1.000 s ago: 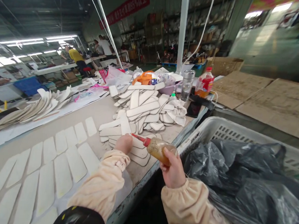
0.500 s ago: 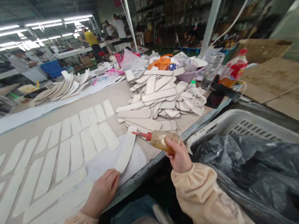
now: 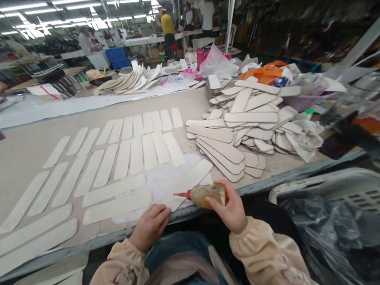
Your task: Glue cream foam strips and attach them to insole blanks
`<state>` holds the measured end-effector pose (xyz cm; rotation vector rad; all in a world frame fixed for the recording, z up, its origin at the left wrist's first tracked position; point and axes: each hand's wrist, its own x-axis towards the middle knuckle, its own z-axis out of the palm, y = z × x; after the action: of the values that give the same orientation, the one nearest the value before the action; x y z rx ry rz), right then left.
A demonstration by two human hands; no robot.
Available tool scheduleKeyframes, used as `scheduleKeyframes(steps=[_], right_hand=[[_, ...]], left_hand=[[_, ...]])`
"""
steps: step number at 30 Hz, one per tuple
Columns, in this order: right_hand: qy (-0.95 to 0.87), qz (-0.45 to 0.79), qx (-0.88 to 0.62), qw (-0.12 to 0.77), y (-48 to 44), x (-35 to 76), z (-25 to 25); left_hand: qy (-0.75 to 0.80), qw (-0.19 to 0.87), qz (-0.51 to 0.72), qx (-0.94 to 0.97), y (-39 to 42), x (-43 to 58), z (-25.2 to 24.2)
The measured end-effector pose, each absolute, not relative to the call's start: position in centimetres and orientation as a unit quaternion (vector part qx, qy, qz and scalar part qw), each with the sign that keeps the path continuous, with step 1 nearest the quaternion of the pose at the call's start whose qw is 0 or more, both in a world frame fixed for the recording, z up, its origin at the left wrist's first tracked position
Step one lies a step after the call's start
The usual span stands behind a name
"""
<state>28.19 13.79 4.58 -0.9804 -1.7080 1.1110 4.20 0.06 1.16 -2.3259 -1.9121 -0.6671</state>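
My right hand [image 3: 232, 208] is wrapped round a squeeze bottle [image 3: 207, 195] of amber liquid. Its red nozzle points left, with the tip over the near part of a white strip [image 3: 195, 175]. My left hand [image 3: 151, 225], fingers curled, pinches the near end of that strip at the table edge. Under the strip lies a white sheet [image 3: 161, 182]. To the left, rows of similar pale strips [image 3: 101, 166] lie flat on the table. Beyond the bottle, a heap of dark-edged padded strips [image 3: 245, 116] is piled up.
A pale plastic basket [image 3: 280, 192] holding black plastic bags [image 3: 344, 244] stands at my right. Orange and clear bags [image 3: 265, 73] sit behind the heap. Curved pale pieces [image 3: 132, 82] are stacked across the table. Other people [image 3: 168, 27] work farther back.
The nozzle has moved from the strip's far end toward its near end, closer to my left hand. My view has turned left. Both hands keep their hold.
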Motion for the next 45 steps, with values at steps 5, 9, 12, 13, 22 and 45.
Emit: scheduleKeyframes(steps=[5,9,12,13,22,45], right_hand=[[-0.742,0.395,-0.369,0.397,12.9,26.3,4.4],[-0.762,0.365,-0.363,0.394,12.6,25.7,4.2],[-0.763,0.337,-0.38,0.399,12.7,25.6,4.2],[-0.761,0.329,-0.389,0.402,12.9,25.6,4.3],[-0.721,0.249,-0.472,0.442,16.0,27.1,4.3],[-0.724,0.304,-0.44,0.436,15.6,27.7,5.1]], left_hand=[[-0.618,0.017,-0.227,-0.752,0.0,4.1,0.7],[-0.615,0.015,-0.236,-0.752,0.0,4.1,0.7],[-0.61,0.017,-0.243,-0.754,0.1,4.1,0.7],[-0.607,0.019,-0.245,-0.755,0.1,4.0,0.7],[-0.597,0.047,-0.258,-0.759,0.3,4.1,0.7],[-0.6,0.04,-0.264,-0.754,0.3,4.2,0.7]])
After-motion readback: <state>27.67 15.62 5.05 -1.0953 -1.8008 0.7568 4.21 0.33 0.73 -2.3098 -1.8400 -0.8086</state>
